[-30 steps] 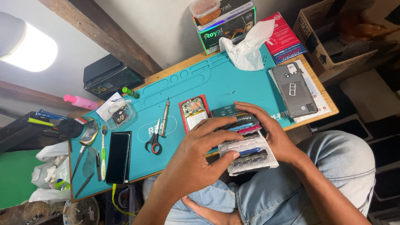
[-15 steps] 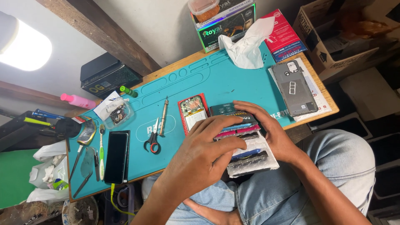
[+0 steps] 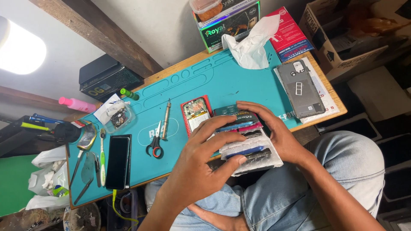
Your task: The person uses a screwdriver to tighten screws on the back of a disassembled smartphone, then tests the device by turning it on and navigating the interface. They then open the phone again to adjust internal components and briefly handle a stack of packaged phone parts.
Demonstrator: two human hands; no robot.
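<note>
Sorting stack of packets at worktop edge, left hand and right hand both gripping; next likely picking 1 packet

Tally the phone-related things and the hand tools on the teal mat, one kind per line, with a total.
Phones and phone parts: 3 (black phone, opened phone, grey back cover)
Scissors: 1
Screwdriver: 1
Stack of small packets, held between left hand and right hand: 1
Total: 6

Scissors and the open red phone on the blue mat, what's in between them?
Between the scissors and the open red phone lies a thin metal screwdriver, straight on the teal mat. The head view shows it.
</note>
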